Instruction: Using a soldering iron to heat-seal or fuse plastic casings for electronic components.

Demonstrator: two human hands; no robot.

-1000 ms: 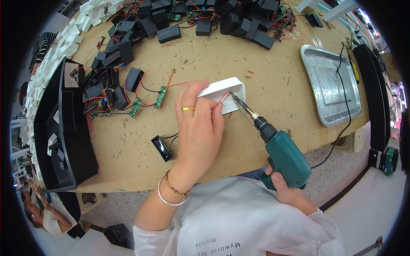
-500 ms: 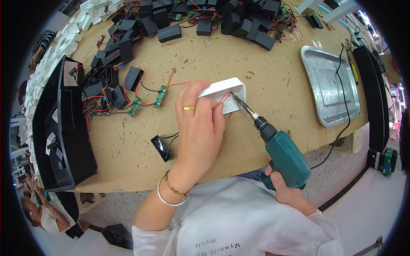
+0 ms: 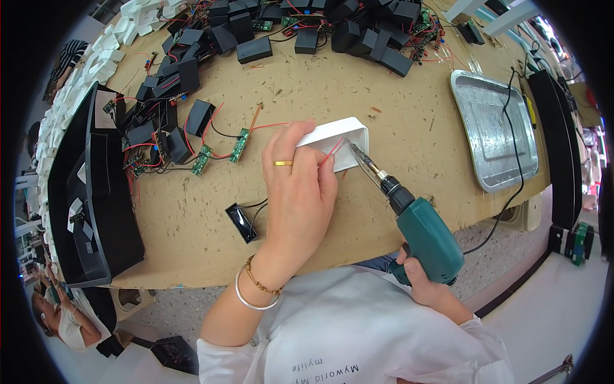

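Observation:
My left hand (image 3: 299, 176) is closed around a white plastic housing (image 3: 348, 128) and steadies it above the table. Thin red wires (image 3: 334, 148) stick out past my thumb into the housing's open side. My right hand (image 3: 425, 280) grips the handle of a green soldering gun (image 3: 430, 240). Its metal tip (image 3: 355, 150) points into the housing, close to the wire ends with a small gap. By my left wrist lies a small black box (image 3: 242, 223) with a shiny face, its dark leads passing under my hand. My left palm and the wires' inner ends are hidden.
Green circuit boards (image 3: 240, 145) wired to black boxes lie to the left, beside a black bin (image 3: 96, 192). More black boxes (image 3: 254, 50) are heaped at the far edge. On the right rests a metal tray (image 3: 480, 168), crossed by a black cord (image 3: 510, 115). White housings (image 3: 83, 83) line the far left.
The soldering gun's tip has drawn back slightly, down and to the right, from the red wire ends. My left hand and the housing have stayed nearly still.

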